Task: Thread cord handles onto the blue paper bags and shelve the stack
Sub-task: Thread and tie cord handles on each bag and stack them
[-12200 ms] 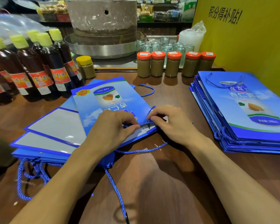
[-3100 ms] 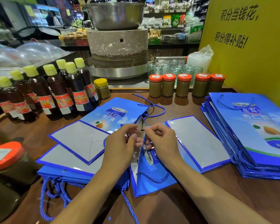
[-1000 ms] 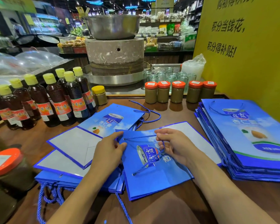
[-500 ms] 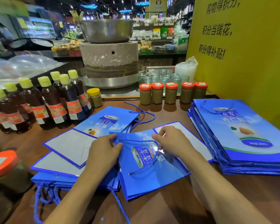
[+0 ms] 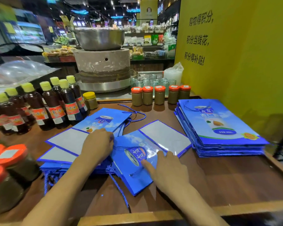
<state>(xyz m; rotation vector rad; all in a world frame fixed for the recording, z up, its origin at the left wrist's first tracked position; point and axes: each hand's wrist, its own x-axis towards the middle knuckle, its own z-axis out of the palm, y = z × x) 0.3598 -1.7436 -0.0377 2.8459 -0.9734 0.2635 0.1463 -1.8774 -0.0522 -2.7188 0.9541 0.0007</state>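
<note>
Blue paper bag lies flat on the counter right in front of me, printed side up, its near corner pointing toward the counter's front edge. A blue cord handle curves across its upper part, over the printed label. My left hand sits at the bag's upper left edge with the fingers curled down onto it; whether they pinch the cord or only the paper I cannot tell, since the knuckles hide the tips. My right hand lies on the bag's right half, the fingers spread loosely and the forefinger stretched out with its tip pressing the glossy face just below the label. It grips nothing.

Under and to the left of this bag is a loose pile of more bags, some turned white side up, with cords dangling from its near edge. One more cord trails from beneath the bag toward me. Another white-faced flap shows just behind my right hand. Well to the right stands a neat, thick stack of bags, printed side up. Along the back of the counter runs a row of orange-lidded jars, and to the left dark bottles with yellow caps. Larger orange-lidded jars crowd the near left edge.
</note>
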